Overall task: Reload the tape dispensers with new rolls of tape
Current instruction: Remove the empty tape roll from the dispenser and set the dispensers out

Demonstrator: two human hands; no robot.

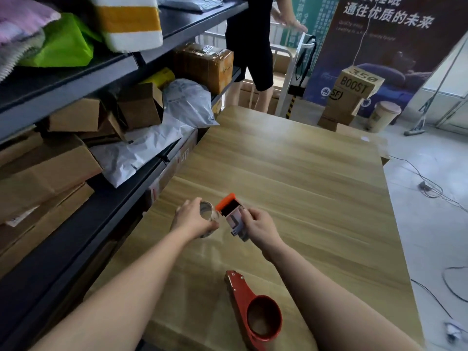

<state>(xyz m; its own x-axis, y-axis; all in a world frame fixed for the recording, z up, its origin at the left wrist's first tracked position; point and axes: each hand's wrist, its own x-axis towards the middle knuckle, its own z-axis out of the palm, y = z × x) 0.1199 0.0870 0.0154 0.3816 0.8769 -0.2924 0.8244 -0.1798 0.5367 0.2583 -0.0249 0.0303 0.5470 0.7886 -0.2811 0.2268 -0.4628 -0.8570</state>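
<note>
My left hand [193, 219] grips a clear roll of tape [208, 211] just above the wooden table [304, 178]. Right beside it, my right hand [260, 228] holds a tape dispenser [234, 214] with an orange front piece and a grey metal body. The roll touches or nearly touches the dispenser's left side. A second dispenser [249, 307], red with a round hoop, lies flat on the table near me with no roll in it.
Dark shelves [76, 79] on the left hold cardboard boxes, white mail bags and folded textiles. A person [253, 46] stands beyond the table's far end by a cart. Boxes [352, 95] and a bin stand at the back right; cables lie on the floor.
</note>
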